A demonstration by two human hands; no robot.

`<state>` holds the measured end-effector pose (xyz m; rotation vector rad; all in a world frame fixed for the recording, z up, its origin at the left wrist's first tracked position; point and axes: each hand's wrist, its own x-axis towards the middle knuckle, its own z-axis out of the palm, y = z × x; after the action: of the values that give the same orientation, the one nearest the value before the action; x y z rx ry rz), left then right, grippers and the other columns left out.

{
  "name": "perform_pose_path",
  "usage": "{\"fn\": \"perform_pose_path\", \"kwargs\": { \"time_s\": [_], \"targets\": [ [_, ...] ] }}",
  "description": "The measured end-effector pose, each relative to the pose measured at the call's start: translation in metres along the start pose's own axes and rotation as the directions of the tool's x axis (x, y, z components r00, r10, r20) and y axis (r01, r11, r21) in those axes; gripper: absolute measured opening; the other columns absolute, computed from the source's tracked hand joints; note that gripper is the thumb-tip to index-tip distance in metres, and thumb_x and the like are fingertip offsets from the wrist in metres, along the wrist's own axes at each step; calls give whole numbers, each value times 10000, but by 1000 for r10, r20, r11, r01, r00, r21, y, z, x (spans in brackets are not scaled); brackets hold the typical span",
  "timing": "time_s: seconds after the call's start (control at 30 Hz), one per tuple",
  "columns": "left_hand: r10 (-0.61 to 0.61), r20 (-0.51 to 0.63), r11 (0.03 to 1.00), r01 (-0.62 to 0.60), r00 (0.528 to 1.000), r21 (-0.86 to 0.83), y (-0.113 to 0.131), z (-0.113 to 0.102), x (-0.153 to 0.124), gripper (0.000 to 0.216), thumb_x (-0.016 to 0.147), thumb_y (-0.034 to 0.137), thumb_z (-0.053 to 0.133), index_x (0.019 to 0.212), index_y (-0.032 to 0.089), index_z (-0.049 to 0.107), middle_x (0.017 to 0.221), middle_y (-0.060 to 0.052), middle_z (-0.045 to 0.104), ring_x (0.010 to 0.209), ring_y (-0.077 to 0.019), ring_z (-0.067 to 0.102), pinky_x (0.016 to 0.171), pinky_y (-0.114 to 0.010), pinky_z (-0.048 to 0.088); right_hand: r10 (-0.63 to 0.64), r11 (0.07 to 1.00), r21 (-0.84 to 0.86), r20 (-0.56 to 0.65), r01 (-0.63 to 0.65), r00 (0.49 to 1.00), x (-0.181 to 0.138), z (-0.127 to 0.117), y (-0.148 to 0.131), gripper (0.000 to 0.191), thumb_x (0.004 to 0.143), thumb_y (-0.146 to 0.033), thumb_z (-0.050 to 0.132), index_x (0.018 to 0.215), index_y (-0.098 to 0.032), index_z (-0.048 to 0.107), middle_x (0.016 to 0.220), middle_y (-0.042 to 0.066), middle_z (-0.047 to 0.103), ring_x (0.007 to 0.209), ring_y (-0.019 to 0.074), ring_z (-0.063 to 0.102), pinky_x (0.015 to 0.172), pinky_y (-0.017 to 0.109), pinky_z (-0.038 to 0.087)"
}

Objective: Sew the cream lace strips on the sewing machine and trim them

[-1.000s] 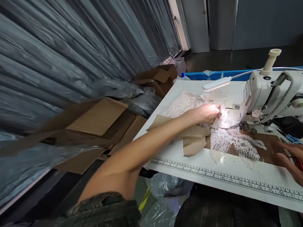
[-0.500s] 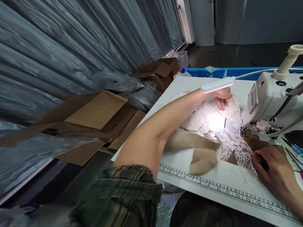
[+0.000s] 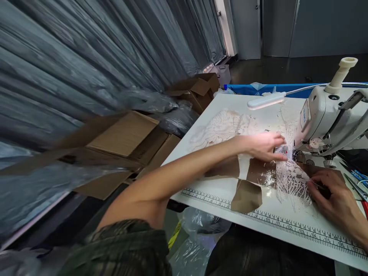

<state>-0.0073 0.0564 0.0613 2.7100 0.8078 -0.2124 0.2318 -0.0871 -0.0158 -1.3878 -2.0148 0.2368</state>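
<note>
A strip of white lace (image 3: pixel 291 180) runs under the needle area of a white sewing machine (image 3: pixel 319 119) and toward the table's front edge. My left hand (image 3: pixel 266 146) reaches across to the left side of the needle area. Its fingers are stretched and apart, touching or just above the lace edge. At the lace's right edge, my right hand (image 3: pixel 330 193) is closed, with thumb and forefinger pinching the lace. Something thin and dark shows in that palm, too hidden to name. Beyond my left forearm lies more gathered white lace (image 3: pixel 221 128).
Brown pieces (image 3: pixel 247 197) lie on the white table (image 3: pixel 201 191), which has a printed ruler along its front edge. A lamp (image 3: pixel 266 101) hangs above. Scissors (image 3: pixel 358 188) lie at the far right. Open cardboard boxes (image 3: pixel 123 132) and plastic bags stand left of the table.
My left hand has come nearer, from the far lace to beside the needle area, and its fingers have spread. The lace there now lies straighter. My right hand stays at the lace edge.
</note>
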Motion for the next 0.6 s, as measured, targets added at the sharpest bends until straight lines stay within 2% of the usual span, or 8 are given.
{"fn": "perform_pose_path", "kwargs": {
  "time_s": [0.07,0.13,0.27,0.37,0.43,0.5,0.57,0.6],
  "targets": [
    [53,-9,997,-53,999,48,18,14,-19,677,956,607,456,1434,128,447,1509,-161,439,1301,-293,495,1059,-378,418,96,989,106,55,-102,994,2,-3,-3,276,917,-459,523,826,-227,641,895,74,701,777,234,667,670,341,509],
    [70,-102,993,-60,992,103,25,27,-29,577,986,523,466,1415,136,458,1505,-167,442,1297,-307,494,1082,-420,387,199,957,182,143,-224,969,5,-7,-8,272,872,-484,547,794,-234,618,862,67,713,738,230,659,632,327,498],
    [126,-310,990,-100,942,99,21,53,-27,353,1035,275,384,1325,122,514,1409,-167,536,1201,-259,556,1016,-411,443,331,859,306,283,-411,900,11,-13,-16,341,763,-546,608,673,-237,495,765,67,674,685,204,612,573,291,472],
    [276,-342,961,-247,898,126,17,68,-22,346,1007,204,388,1317,124,519,1388,-176,549,1217,-259,539,1002,-419,454,400,789,334,357,-515,844,12,-14,-12,348,711,-540,641,690,-237,473,673,31,589,556,150,505,483,266,405],
    [353,-328,935,-320,876,152,19,73,-21,399,977,174,394,1363,134,487,1432,-175,511,1222,-261,525,989,-418,454,427,783,311,362,-539,829,12,-14,-7,323,696,-519,638,772,-230,515,632,1,535,525,142,467,457,264,371],
    [382,-313,924,-348,870,160,21,74,-22,500,930,146,400,1430,149,427,1433,-158,507,1134,-244,550,935,-394,467,411,811,288,340,-510,846,14,-16,-3,324,684,-477,623,864,-218,548,690,19,574,605,176,548,513,286,427],
    [391,-292,919,-356,873,167,24,73,-22,580,861,131,430,1439,166,432,1300,-130,589,965,-218,564,852,-366,474,376,856,226,345,-465,860,21,-20,-2,329,686,-427,587,930,-207,570,774,48,631,688,204,606,581,313,468],
    [393,-281,918,-357,875,174,24,72,-23,570,821,132,452,1387,174,500,1188,-113,628,885,-209,553,815,-360,470,366,880,166,359,-445,858,25,-23,-2,327,690,-404,563,947,-203,582,765,45,639,671,204,607,585,319,467]
  ]
}}
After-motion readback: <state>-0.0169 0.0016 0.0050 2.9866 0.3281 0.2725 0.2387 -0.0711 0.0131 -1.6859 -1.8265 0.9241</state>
